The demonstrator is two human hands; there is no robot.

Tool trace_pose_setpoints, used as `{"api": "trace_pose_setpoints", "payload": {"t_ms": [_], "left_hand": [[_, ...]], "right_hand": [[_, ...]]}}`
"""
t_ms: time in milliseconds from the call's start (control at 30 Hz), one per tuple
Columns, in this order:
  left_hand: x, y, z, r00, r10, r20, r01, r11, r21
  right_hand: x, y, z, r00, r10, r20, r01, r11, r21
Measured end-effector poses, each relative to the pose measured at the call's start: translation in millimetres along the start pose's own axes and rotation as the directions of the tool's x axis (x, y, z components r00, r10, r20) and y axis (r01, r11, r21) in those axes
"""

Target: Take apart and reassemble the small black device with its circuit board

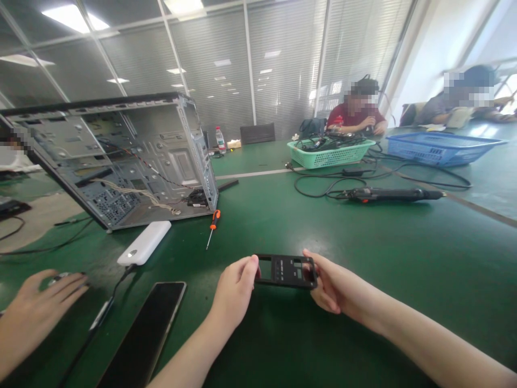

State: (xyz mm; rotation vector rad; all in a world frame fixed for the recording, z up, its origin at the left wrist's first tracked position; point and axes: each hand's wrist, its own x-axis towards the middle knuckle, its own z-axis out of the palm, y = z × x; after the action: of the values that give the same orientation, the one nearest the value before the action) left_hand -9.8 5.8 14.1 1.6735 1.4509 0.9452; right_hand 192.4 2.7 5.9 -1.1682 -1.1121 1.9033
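Between my two hands is a black plastic panel (285, 271) with rectangular openings and small white markings, raised a little over the green table (258, 215). My left hand (235, 283) pinches its left end, thumb on top. At the right end, my right hand (327, 280) grips the edge with the thumb above and the other fingers beneath, partly hidden. An orange-handled screwdriver (214, 222) lies beyond my left hand. A dark smartphone (147, 328) rests to the left of my left forearm.
An opened computer case (177, 156) stands at left, with a white power bank (145, 242) and cable in front. Another person's hand (48, 302) lies at far left. At right are an electric screwdriver (396, 194), a green basket (331, 156) of cables and a blue basket (444, 148). Two people sit beyond.
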Motion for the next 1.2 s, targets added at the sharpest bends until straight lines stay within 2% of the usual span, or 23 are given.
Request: {"api": "trace_pose_setpoints", "payload": {"t_ms": [133, 233, 333, 400, 467, 533, 633, 700, 733, 767, 833, 933, 1033, 1100, 1133, 1200], "left_hand": [[2.0, -1.0, 1.7, 0.999, -0.047, 0.02, 0.046, 0.999, 0.026], [1.8, -0.5, 3.2, 0.999, 0.037, 0.027, -0.036, 0.998, -0.046], [-1.1, -0.9, 4.9, 0.985, 0.134, 0.112, -0.121, 0.986, -0.113], [-3.2, -2.4, 6.3, 0.975, 0.142, 0.17, -0.122, 0.985, -0.121], [-4.5, -3.9, 7.8, 0.976, 0.144, 0.162, -0.132, 0.988, -0.083], [-4.9, -4.5, 8.9, 0.979, 0.176, 0.108, -0.175, 0.984, -0.018], [-4.5, -3.8, 9.5, 0.96, 0.271, 0.074, -0.275, 0.96, 0.058], [-4.2, -3.4, 9.5, 0.94, 0.332, 0.073, -0.337, 0.939, 0.071], [-4.0, -3.5, 9.6, 0.931, 0.359, 0.068, -0.364, 0.929, 0.071], [-3.9, -3.8, 9.7, 0.921, 0.384, 0.06, -0.388, 0.919, 0.067], [-3.7, -4.6, 9.9, 0.902, 0.431, 0.034, -0.432, 0.9, 0.061], [-3.5, -5.2, 10.0, 0.881, 0.474, -0.013, -0.472, 0.879, 0.065], [-3.6, -5.2, 9.7, 0.865, 0.5, -0.038, -0.497, 0.865, 0.067], [-3.7, -5.5, 9.6, 0.873, 0.486, -0.031, -0.484, 0.873, 0.07], [-3.5, -5.9, 9.6, 0.884, 0.466, -0.025, -0.464, 0.883, 0.062], [-3.0, -7.3, 9.8, 0.913, 0.407, -0.015, -0.407, 0.913, 0.014]], "right_hand": [[-3.0, -2.1, 1.8, 0.996, 0.056, 0.068, -0.054, 0.998, -0.023], [-4.7, -4.6, 1.5, 0.992, 0.045, 0.118, -0.046, 0.999, 0.007], [-3.9, -5.3, -0.8, 0.995, -0.101, -0.003, 0.1, 0.993, -0.06], [-2.6, -3.7, -2.1, 0.975, -0.2, -0.095, 0.188, 0.974, -0.126], [-1.9, -0.8, -2.2, 0.941, -0.317, -0.121, 0.283, 0.929, -0.237], [-2.7, 2.3, -0.8, 0.869, -0.485, -0.096, 0.389, 0.791, -0.471], [-6.2, 4.2, 2.1, 0.714, -0.698, 0.058, 0.432, 0.372, -0.822], [-8.7, 3.1, 3.2, 0.622, -0.759, 0.192, 0.402, 0.098, -0.911], [-9.7, 2.3, 3.6, 0.581, -0.774, 0.251, 0.385, -0.009, -0.923], [-10.5, 1.4, 4.0, 0.549, -0.783, 0.294, 0.367, -0.09, -0.926], [-11.7, 0.1, 4.9, 0.506, -0.797, 0.331, 0.34, -0.168, -0.925], [-11.9, -0.6, 6.2, 0.478, -0.819, 0.318, 0.342, -0.16, -0.926], [-10.9, -0.1, 6.0, 0.487, -0.824, 0.289, 0.358, -0.113, -0.927], [-10.5, 0.5, 5.4, 0.523, -0.82, 0.234, 0.354, -0.04, -0.934], [-10.7, 0.6, 5.4, 0.556, -0.81, 0.188, 0.343, 0.017, -0.939], [-12.0, 0.2, 6.5, 0.656, -0.752, 0.069, 0.302, 0.177, -0.937]]}}
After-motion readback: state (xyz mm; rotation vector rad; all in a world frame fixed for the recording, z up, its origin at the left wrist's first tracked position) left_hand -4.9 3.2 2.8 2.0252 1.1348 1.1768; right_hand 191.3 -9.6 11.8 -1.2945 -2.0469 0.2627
